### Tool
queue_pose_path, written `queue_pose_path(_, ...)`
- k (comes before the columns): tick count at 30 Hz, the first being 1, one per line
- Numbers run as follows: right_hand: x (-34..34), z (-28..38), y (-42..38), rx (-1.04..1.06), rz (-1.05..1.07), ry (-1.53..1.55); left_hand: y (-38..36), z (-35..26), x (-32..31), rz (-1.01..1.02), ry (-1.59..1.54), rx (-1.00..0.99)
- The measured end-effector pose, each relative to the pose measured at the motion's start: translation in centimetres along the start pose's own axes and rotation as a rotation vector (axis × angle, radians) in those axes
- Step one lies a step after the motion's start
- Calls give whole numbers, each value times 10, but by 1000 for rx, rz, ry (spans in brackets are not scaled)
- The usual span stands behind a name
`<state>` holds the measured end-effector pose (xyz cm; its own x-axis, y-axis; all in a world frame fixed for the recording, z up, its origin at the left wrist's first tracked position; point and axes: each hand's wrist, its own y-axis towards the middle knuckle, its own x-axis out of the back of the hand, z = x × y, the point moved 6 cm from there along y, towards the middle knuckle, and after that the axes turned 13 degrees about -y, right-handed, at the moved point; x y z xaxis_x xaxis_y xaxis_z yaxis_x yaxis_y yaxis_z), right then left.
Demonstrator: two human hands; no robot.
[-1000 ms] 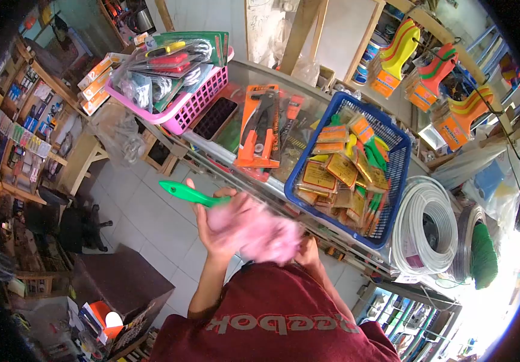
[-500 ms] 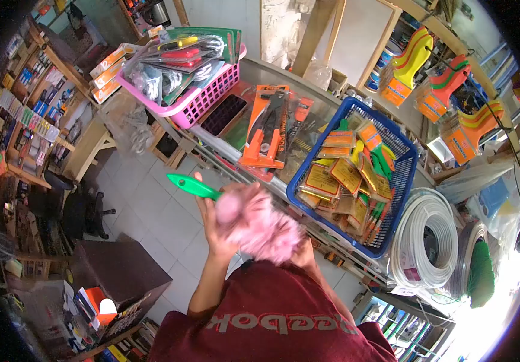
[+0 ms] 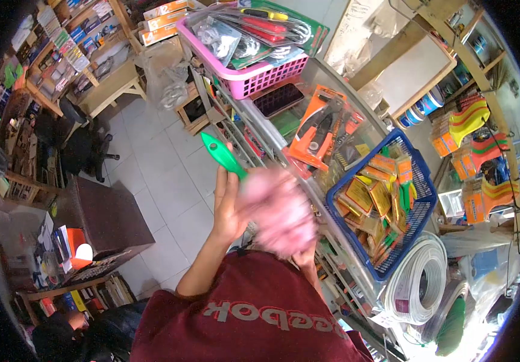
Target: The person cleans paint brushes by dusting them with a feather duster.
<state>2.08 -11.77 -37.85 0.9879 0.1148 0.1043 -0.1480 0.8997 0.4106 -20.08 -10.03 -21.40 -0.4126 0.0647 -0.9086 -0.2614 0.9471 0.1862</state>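
Note:
My left hand (image 3: 228,208) is closed round a green-handled paintbrush (image 3: 222,155). The handle has a hole near its tip and points up and to the left; its other end is hidden under a pink cloth (image 3: 285,217). That cloth is fluffy and smeared by motion. Below and to the right, my right hand (image 3: 306,256) grips the cloth from behind, its fingers mostly covered. Both hands are in front of my dark red shirt, left of the glass counter.
On the glass counter (image 3: 313,71) stand a pink basket (image 3: 248,87) of packaged goods, a phone (image 3: 278,99), an orange-carded tool (image 3: 317,130) and a blue basket (image 3: 365,256) of small packets. A cable coil (image 3: 420,280) lies at right. A brown desk (image 3: 106,208) stands left.
The view has turned, so counter and baskets sit farther right. The green handle is tilted more steeply upward. The cloth is still bunched between my hands and blurred.

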Motion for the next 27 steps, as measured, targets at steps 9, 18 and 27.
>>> queue_pose_path(9, -4, -36, 7, -51, 217, -337, 2, -16, 20, -26, -115, 7)
queue_pose_path(18, -14, -20, 22, 55, 284, -634, -2, -23, 29, -56, 61, -14)
queue_pose_path(27, -4, -43, 11, -274, 213, -466, -9, -16, 31, -79, 242, 156)
